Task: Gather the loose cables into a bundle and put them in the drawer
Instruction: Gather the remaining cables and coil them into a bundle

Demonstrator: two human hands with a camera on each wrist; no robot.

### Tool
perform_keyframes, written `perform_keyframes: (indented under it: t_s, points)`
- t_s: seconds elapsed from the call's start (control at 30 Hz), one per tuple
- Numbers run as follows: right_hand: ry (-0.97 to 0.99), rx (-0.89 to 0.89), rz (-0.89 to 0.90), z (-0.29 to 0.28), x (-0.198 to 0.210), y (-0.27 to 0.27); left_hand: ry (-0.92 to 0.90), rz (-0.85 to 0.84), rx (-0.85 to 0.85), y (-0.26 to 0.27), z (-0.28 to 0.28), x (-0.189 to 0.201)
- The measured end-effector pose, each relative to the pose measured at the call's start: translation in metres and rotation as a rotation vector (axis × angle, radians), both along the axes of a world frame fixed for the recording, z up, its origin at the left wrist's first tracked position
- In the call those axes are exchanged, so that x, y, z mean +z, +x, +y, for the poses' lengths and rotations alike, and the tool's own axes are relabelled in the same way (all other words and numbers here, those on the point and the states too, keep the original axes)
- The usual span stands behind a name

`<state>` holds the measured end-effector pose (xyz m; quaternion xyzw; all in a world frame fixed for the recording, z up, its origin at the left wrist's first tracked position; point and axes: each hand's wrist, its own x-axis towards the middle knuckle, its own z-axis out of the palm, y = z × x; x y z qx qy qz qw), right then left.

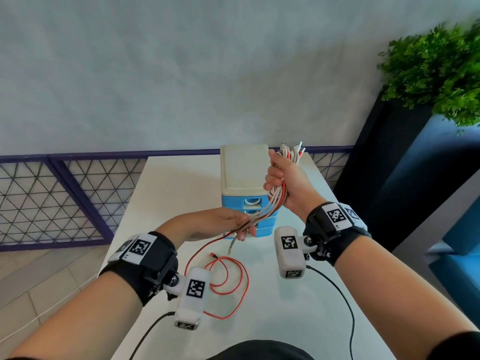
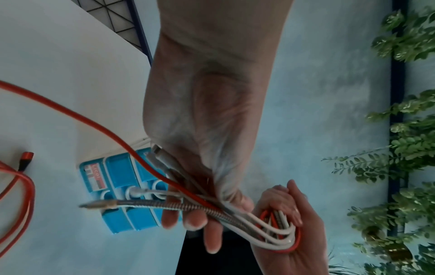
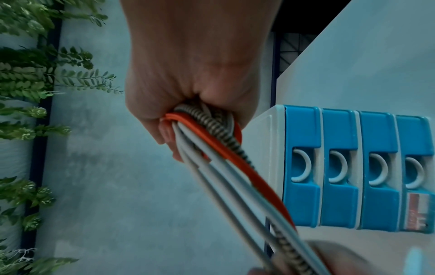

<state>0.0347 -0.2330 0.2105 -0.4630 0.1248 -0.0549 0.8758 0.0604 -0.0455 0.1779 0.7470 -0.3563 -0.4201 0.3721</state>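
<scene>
Right hand (image 1: 285,183) fisted round folded cable bundle (image 1: 279,193), raised in front of drawer unit (image 1: 244,183). Left hand (image 1: 220,224) pinching trailing strands just below. Red cable (image 1: 228,279) tail looped on table (image 1: 161,203).

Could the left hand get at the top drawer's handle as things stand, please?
Probably not yet: the left hand pinches the cable bundle, which stretches across the drawer unit in front of the top drawer. Its grip is occupied.

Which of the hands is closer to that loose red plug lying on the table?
Left. The left hand pinches the cables just above and behind the red plug; the right hand grips the bundle higher, beside the drawer unit.
</scene>
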Motion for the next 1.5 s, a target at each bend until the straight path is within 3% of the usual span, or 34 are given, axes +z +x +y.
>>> perform_keyframes:
  t_s: [0.1,0.3,0.4,0.57,0.77,0.9,1.07,1.2,1.27,1.4,1.5]
  points:
    - [-0.111,0.1,0.023,-0.003,0.001,-0.004,0.018,-0.108,0.05,0.002,-0.002,0.001]
    - [-0.802,0.27,0.122,0.007,0.007,-0.013,0.183,-0.844,0.189,0.005,-0.013,0.006]
    - [-0.964,0.259,0.147,0.009,0.004,-0.01,0.109,-0.991,0.17,0.0,-0.015,0.014]
    - [-0.873,0.365,0.165,0.008,-0.006,-0.011,-0.057,-0.937,0.282,-0.004,-0.015,0.021]
    - [-0.653,0.483,0.104,0.013,-0.008,-0.019,-0.081,-1.087,0.24,-0.003,-0.014,0.024]
    - [-0.631,0.547,0.091,0.015,-0.008,-0.026,-0.029,-1.242,0.214,-0.003,-0.016,0.028]
    - [-0.705,0.401,0.149,0.018,-0.019,-0.022,-0.002,-1.162,0.246,0.0,-0.019,0.027]
    - [-0.514,0.244,0.161,0.008,-0.027,-0.014,-0.117,-0.908,0.3,0.007,-0.017,0.032]
    - [-0.434,0.238,0.148,0.002,-0.026,-0.012,-0.18,-0.716,0.395,0.011,-0.013,0.029]
    - [-0.379,0.22,0.115,0.0,-0.025,-0.013,-0.127,-0.287,0.596,0.012,-0.007,0.009]
    - [-0.326,0.151,0.104,-0.004,-0.026,-0.013,-0.274,0.212,0.666,0.009,-0.003,0.003]
